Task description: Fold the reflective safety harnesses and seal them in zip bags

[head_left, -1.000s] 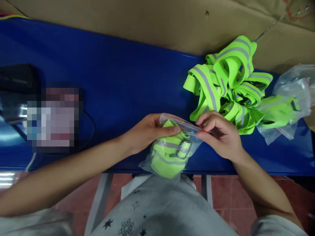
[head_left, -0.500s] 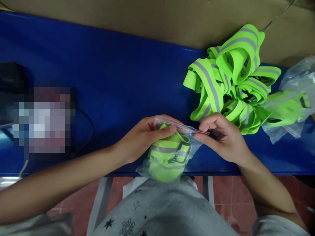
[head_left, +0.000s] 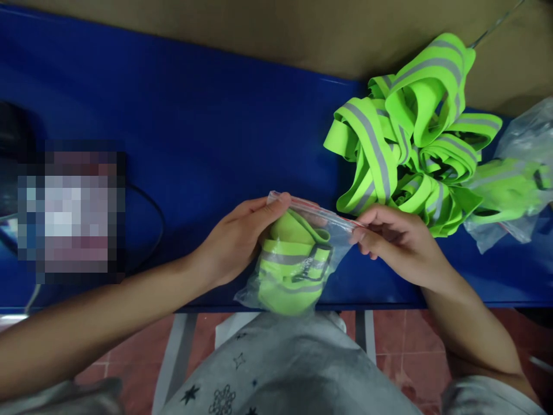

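Left hand, thumb shifted cornerward, and right hand pinching bag, mouth outward, long axis bodyward

Blue table. Right end: loose heap of neon-green straps, gray stripes; filled clear bag just beside it. Left end: pixelated item, unidentifiable; thin dark cable curving alongside; dark object at frame edge.
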### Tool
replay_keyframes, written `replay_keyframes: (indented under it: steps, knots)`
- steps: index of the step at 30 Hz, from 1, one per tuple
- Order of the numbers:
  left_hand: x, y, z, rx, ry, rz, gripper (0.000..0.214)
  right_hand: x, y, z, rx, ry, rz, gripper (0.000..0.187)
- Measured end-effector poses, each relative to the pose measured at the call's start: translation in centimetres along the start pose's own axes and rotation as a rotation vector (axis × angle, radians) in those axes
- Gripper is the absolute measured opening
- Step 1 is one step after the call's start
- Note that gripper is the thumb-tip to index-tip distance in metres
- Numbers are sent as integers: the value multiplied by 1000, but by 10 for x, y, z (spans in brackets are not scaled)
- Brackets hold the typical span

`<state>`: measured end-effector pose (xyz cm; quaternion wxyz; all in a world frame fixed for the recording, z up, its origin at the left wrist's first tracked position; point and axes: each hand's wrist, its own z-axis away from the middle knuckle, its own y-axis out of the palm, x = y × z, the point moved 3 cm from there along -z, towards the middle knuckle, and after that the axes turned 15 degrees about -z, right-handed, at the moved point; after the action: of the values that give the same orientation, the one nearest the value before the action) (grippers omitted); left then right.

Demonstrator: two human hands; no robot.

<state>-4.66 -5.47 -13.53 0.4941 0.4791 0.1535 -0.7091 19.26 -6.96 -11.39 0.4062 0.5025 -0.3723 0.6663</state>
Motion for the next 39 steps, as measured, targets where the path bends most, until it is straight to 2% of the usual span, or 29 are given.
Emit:
replay_keyframes:
  steps: [4, 11, 14, 18, 21, 25, 31, 39]
  knots:
    - [-1, 0, 0, -41, 34, -78, 41, 1, 0, 1, -23, -17, 3, 21]
    - [1, 1, 1, -63, 33, -69, 40, 0, 1, 7, -34, 2, -13, 15]
    - [1, 0, 2, -82, 37, -63, 39, 4, 2, 6, -42, -54, 15, 14]
    - [2, 0, 2, -72, 61, -71, 38, 5, 5, 2, -22, -147, 63, 4]
    - [6, 1, 2, -49, 68, -82, 38, 3, 7, 2, -36, -179, 65, 6]
    - [11, 3, 3, -38, 58, -59, 38, 1, 9, 3, -36, -166, 56, 11]
    - [13, 8, 6, -31, 47, -79, 43, 1, 13, 2, 59, -122, 49, 7]
    - [9, 12, 7, -7, 97, -162, 43, -1, 17, 2, 59, -142, 69, 7]
